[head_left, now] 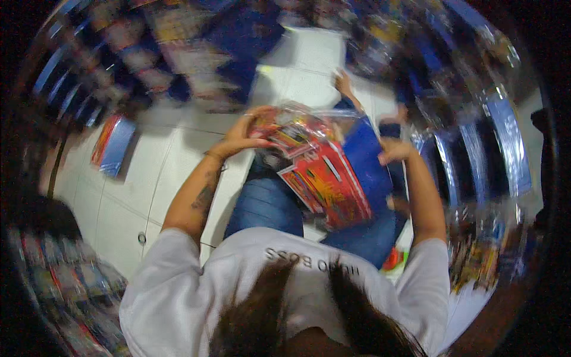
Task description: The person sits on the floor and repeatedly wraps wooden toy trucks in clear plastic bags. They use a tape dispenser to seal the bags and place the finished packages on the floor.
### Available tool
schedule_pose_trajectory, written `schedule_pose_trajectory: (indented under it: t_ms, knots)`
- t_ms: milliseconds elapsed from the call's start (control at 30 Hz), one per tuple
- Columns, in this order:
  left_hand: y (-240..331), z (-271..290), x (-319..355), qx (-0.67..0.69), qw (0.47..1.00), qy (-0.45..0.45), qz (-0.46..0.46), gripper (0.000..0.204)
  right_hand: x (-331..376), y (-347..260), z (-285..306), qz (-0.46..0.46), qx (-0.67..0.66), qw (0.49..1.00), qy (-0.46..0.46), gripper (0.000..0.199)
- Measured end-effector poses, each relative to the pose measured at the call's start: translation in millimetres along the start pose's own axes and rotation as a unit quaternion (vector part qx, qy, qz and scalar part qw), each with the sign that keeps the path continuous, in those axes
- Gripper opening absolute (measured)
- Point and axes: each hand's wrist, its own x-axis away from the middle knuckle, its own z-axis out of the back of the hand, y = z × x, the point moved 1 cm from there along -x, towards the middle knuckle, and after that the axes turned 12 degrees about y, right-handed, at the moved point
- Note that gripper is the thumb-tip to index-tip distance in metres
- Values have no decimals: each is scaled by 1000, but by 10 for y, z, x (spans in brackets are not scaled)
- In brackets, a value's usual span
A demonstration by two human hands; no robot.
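My left hand [248,135] is closed on the left end of a crinkled clear plastic packet [297,132] with red and yellow contents. Beneath and nearer to me, a flat red printed pack [330,184] lies tilted over my lap. A plain blue sheet or board [367,157] shows along its right side. My right hand [397,150] grips the right edge of that blue sheet, thumb over the face. Blur hides what exactly is inside the clear packet, and whether the red pack and the blue sheet are joined.
On the white tiled floor [160,154] at left lies a blue and red flat pack [114,144]. Blurred rows of packs and blue panels [505,143] line both sides. My jeans-clad legs [264,205] are under the packs. A bare limb [344,84] shows beyond them.
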Motion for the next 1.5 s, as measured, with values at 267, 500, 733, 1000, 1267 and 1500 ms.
schedule_pose_trajectory:
  t_ms: [267, 500, 733, 1000, 1267, 1500]
  knots:
    - [778, -930, -1260, -123, 985, 97, -77, 107, 1180, 394, -1267, -118, -619, 641, 438, 56]
    - [825, -694, 8, -152, 912, 327, -194, 116, 1093, -392, -1548, 4, -683, 425, 594, 67]
    - [39, -753, 2410, 265, 937, 221, 53, 91, 94, -1754, -2423, 123, -643, 697, 294, 68]
    - [651, 226, 3155, 418, 752, 510, -2, 57, -1107, -3330, -3156, 75, -614, 780, 95, 65]
    - [634, 2687, 3251, 296, 630, 695, -178, 49, -1257, -3445, -2720, 309, -131, 933, 127, 92]
    - [698, 4841, 3244, 227, 648, 724, -72, 58, -217, -2731, -2431, -26, -297, 942, 152, 75]
